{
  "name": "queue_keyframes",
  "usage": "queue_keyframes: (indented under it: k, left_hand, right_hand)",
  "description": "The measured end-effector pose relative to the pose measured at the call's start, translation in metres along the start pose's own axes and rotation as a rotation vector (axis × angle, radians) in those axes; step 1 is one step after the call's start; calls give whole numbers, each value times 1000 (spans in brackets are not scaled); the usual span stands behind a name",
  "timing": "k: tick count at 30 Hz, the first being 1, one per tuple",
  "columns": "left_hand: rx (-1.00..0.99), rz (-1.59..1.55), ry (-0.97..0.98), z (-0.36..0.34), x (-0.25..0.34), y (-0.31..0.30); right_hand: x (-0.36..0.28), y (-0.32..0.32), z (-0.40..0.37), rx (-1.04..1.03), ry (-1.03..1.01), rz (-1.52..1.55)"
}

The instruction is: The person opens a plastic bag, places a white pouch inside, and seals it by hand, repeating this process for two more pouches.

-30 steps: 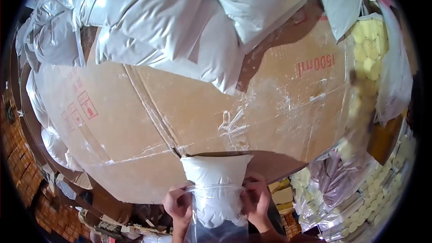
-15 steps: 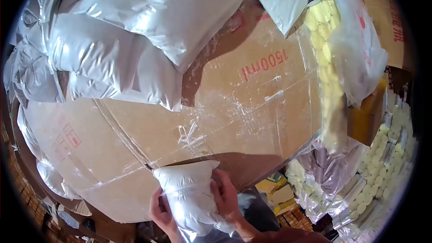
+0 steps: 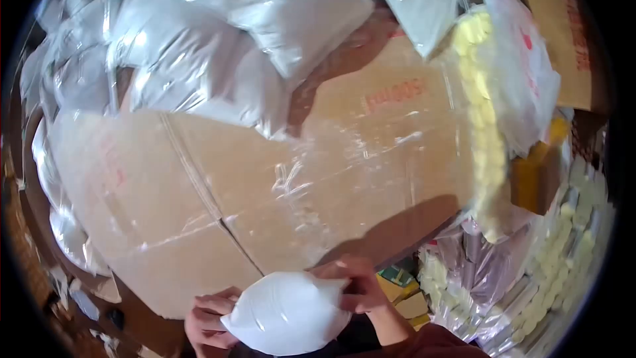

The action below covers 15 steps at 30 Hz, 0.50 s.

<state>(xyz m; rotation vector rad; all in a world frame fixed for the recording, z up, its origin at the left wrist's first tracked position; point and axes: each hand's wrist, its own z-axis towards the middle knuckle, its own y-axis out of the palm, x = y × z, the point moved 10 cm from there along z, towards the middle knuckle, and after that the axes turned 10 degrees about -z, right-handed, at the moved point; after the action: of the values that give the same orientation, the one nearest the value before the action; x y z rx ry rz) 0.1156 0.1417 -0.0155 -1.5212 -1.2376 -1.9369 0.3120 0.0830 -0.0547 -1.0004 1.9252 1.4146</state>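
**Item:** one white cushion (image 3: pixel 288 311), sealed in a glossy clear wrapper.

**Location:** bottom middle of the view, held up between both hands just in front of the lower edge of a large cardboard box (image 3: pixel 199 192). Whether it touches the box cannot be told.

**Appearance:** plump, rounded, plain white. The film is smooth with bright highlights, and no print shows.

**Handling (judged):** light for its bulk, soft, and yielding under the fingers. The film is probably slippery, so a hold at two opposite ends suits it better than one flat palm. It is not fragile, though the wrapper could tear on a box corner.

**Grip:**
- The left hand (image 3: pixel 209 321) is cupped under the left end, fingers curled around it.
- The right hand (image 3: pixel 358 285) is closed over the upper right corner, fingers pressing in.

**Nearby:**
- A heap of bagged cushions (image 3: pixel 265 26) lies on top of the box.
- A clear bag of yellow foam rounds (image 3: pixel 483 126) sits to the right, well apart.
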Motion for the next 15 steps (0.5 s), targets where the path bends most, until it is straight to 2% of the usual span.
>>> queue_keyframes:
  k: [2, 4, 5, 6, 7, 10, 13, 14, 15]
  left_hand:
    - [-420, 343, -216, 15, 24, 29]
    - [-200, 764, -257, 13, 17, 21]
    - [-25, 722, -348, 5, 2, 14]
    - [50, 676, -394, -6, -8, 9]
    - [128, 627, -435, -17, -17, 4]
    - [89, 472, -425, -40, -27, 9]
    - [58, 376, -354, -60, -39, 5]
    - [195, 238, -458, -71, -50, -2]
    - [328, 96, -558, -80, -63, -1]
  right_hand:
    - [-39, 26, 5, -172, -291, -24]
    - [-34, 19, -5, -227, -307, -421]
    - [-25, 11, -9, -131, -264, -612]
    - [-19, 3, -13, -27, -223, -804]
    - [-17, 7, -11, -63, -198, -896]
    - [-18, 10, -26, 43, -128, -1096]
    - [-9, -5, -42, 255, 114, -1083]
    - [-4, -12, -48, 322, 191, -1074]
    - [-6, -10, -52, 299, 65, -1169]
